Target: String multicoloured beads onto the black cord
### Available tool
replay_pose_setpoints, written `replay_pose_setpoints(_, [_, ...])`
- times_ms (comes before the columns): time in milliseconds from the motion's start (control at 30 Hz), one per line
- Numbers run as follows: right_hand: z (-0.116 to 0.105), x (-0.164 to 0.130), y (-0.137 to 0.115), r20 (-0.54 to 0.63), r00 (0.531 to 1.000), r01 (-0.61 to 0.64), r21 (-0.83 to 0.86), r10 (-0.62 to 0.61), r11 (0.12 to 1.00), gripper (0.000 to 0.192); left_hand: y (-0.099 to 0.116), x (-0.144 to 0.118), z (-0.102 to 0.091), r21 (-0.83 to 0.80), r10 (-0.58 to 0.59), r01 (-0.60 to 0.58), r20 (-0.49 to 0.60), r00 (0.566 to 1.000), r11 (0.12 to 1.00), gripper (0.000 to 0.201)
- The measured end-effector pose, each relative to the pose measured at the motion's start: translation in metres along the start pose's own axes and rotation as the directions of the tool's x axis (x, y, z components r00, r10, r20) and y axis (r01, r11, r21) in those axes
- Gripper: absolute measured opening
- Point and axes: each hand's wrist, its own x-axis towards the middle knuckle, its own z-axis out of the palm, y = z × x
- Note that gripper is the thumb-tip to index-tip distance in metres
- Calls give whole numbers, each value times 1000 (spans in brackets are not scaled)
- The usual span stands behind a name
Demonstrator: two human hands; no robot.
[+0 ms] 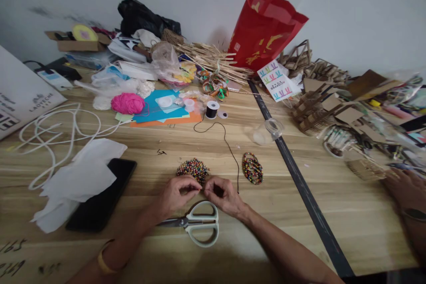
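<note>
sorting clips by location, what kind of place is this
Probably a craft or hobby worktable. On the wooden table lie a pile of coloured beads, a spool of black cord, scissors and pink yarn, amid paper and cardboard scraps.

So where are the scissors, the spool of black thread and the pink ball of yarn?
scissors (203, 224): head view, on the pale handle loops.
spool of black thread (211, 109): head view, on the spool's side.
pink ball of yarn (128, 103): head view, middle of the ball.
</note>
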Motion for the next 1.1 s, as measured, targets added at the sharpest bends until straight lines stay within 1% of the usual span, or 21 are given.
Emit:
replay_pose_setpoints(167, [0,1,-1,-3,1000,-9,-5,9,1000,18,2,0,0,1,5,-5,0,1000,1000,10])
replay_pose_setpoints(433, [0,1,-3,-19,1000,4,1,-4,1000,18,2,1,-2,15,-38,38,-5,999,999,10])
replay_pose_setpoints(900, [-1,1,-4,0,1000,-1,-22,1,1000,15,2,0,1,43,-19,19,-1,1000,999,10])
replay_pose_setpoints(1100, [0,2,-5,-5,1000,4,-31,-4,1000,17,3,0,0,34,-27,27,4,1000,999,11])
